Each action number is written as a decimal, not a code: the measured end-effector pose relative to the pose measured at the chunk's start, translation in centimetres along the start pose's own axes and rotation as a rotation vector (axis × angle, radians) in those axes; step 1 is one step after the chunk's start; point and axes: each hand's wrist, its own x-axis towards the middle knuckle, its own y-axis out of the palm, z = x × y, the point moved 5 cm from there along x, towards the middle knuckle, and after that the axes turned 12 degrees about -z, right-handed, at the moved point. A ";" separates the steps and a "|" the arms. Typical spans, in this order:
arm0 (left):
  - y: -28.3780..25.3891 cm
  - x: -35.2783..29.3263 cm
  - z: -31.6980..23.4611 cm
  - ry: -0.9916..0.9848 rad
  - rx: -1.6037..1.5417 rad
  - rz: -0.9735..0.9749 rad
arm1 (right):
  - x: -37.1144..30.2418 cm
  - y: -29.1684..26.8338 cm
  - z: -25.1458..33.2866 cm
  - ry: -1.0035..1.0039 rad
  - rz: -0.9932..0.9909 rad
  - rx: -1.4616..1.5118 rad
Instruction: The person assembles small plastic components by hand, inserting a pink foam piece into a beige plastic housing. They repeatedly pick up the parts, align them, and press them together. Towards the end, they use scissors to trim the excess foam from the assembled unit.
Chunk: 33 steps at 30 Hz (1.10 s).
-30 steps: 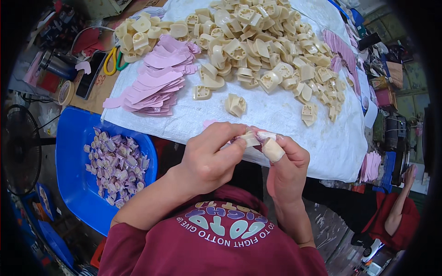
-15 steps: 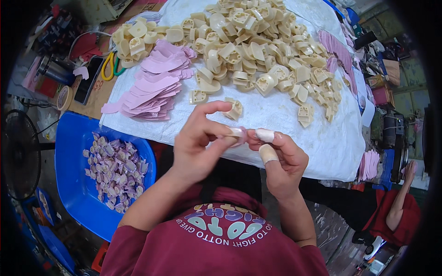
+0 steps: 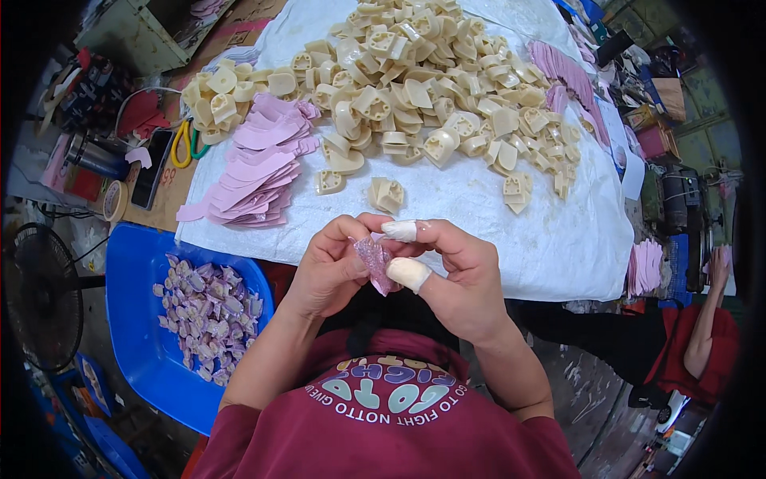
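Just off the table's near edge, my left hand (image 3: 323, 271) pinches a small piece wrapped in shiny pink material (image 3: 373, 262), apparently a shoe heel with its cover. My right hand (image 3: 463, 275), with a white cot on the index finger and a beige one on the thumb, closes on the piece from the other side. What lies under the pink material is mostly hidden. One bare cream plastic heel (image 3: 386, 195) lies on the white cloth beyond my hands. Behind it is a big pile of cream heels (image 3: 415, 96). A fanned stack of pink cover pieces (image 3: 255, 172) lies to the left.
At lower left stands a blue basin (image 3: 148, 351) holding several pink-covered heels (image 3: 209, 315). Yellow-and-green-handled scissors (image 3: 182, 145), a phone (image 3: 152, 169) and a tape roll (image 3: 116, 199) lie on the table's left. A black fan (image 3: 44, 295) is far left. Another person's arm (image 3: 706, 327) shows at right.
Both hands have come nearer my body with the pink piece, which is turned so its shiny surface shows. My right thumb and index finger have moved left, close around it.
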 end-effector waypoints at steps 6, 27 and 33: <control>0.0 -0.3 0.2 -0.006 0.101 -0.052 | -0.2 -0.2 -1.0 0.015 -0.009 -0.005; 3.2 -1.0 -3.1 0.499 1.051 -0.111 | -0.7 -1.8 -2.9 -0.106 -0.153 -0.082; 5.0 -0.7 -4.1 0.334 1.157 0.023 | -0.4 -1.7 -1.4 -0.182 -0.033 -0.311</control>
